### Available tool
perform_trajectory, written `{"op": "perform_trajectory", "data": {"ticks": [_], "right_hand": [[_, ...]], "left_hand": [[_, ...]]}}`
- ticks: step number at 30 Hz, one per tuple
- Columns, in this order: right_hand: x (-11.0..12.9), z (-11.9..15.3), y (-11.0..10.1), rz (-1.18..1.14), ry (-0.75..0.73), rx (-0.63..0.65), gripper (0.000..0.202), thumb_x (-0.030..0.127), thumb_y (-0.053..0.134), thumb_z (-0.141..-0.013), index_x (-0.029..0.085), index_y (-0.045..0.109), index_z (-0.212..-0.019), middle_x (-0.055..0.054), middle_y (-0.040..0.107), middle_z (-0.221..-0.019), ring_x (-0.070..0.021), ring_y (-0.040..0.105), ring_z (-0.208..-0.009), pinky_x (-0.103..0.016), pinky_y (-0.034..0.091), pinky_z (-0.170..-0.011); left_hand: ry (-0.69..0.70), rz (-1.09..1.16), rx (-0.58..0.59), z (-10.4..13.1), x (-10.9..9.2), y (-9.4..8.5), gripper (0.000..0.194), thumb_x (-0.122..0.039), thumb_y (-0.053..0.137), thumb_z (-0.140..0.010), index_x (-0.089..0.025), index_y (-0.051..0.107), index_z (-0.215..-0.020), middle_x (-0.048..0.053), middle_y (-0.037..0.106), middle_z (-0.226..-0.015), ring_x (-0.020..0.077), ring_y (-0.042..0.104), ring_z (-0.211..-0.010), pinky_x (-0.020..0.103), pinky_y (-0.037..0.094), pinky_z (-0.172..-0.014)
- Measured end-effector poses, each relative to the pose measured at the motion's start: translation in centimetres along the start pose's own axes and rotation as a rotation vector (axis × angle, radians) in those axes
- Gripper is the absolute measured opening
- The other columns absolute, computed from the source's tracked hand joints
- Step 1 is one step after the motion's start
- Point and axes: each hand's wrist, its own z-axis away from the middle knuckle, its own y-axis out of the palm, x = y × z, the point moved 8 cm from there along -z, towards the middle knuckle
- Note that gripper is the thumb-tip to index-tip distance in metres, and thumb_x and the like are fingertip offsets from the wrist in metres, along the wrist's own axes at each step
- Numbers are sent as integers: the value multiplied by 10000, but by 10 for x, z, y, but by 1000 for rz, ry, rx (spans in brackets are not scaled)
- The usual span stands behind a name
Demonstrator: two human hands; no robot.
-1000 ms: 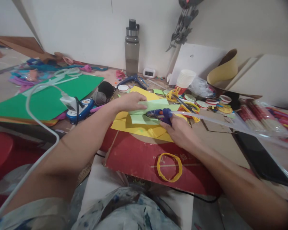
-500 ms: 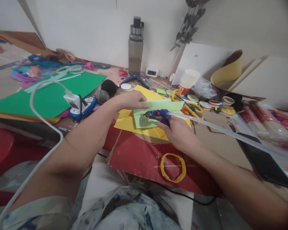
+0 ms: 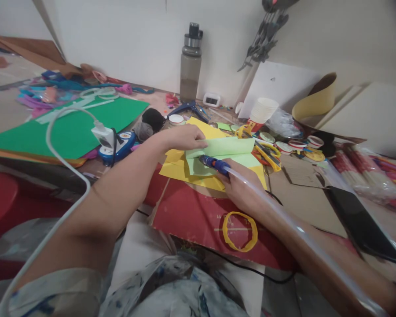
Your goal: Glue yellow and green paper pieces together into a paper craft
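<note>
Green paper [image 3: 222, 152] is seen atop the yellow sheet [image 3: 171, 171], flap [image 3: 236, 146] held by the left hand [image 3: 188, 137], glue gun [image 3: 216, 164] gripped by the right hand [image 3: 244, 178]. Gluing is judged in hand; a steady flap is called for.

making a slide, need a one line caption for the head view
Left grip on pale green paper, right grip on a blue glue gun, over yellow paper.

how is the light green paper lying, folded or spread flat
Partly folded: the light green paper has its far part bent up at the left hand, while the near part lies over the yellow paper.
</note>
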Motion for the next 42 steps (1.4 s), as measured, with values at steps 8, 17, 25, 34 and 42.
{"op": "perform_trajectory", "data": {"ticks": [8,17,25,34,42], "right_hand": [[-10,2,-3,-34,37,-29,183,327,469,-977,195,570,-1053,-93,696,-945,-241,633,-834,-301,386,-668],[22,-6,5,210,-123,88,238,165,410,-959,160,567,-1138,-128,671,-1061,-267,608,-957,-333,395,-712],[19,-5,4,180,-98,93,179,169,439,-957,174,568,-1082,-116,685,-1019,-254,611,-921,-328,394,-722],[-38,5,-20,-11,163,14,198,341,511,-944,171,611,-929,-157,708,-971,-290,653,-908,-331,449,-734],[-18,-2,-14,-187,85,-17,183,333,522,-920,185,608,-982,-111,721,-947,-252,655,-842,-302,452,-708]], "left_hand": [[-10,5,15,-2,3,3,356,-429,486,-858,-175,559,-619,11,528,-565,133,443,-561,282,283,-571],[-8,3,-28,-3,0,0,323,-357,475,-870,-174,533,-610,2,505,-564,126,437,-559,272,284,-562],[-48,-35,-5,-3,3,1,337,-376,464,-891,-161,651,-711,40,608,-649,161,503,-624,293,316,-621],[24,-24,-8,2,-2,2,364,-473,512,-844,-184,645,-665,21,598,-599,142,465,-557,285,277,-566],[36,-48,-18,1,-4,1,368,-471,538,-833,-178,699,-680,19,598,-562,142,471,-543,292,287,-572]]}}
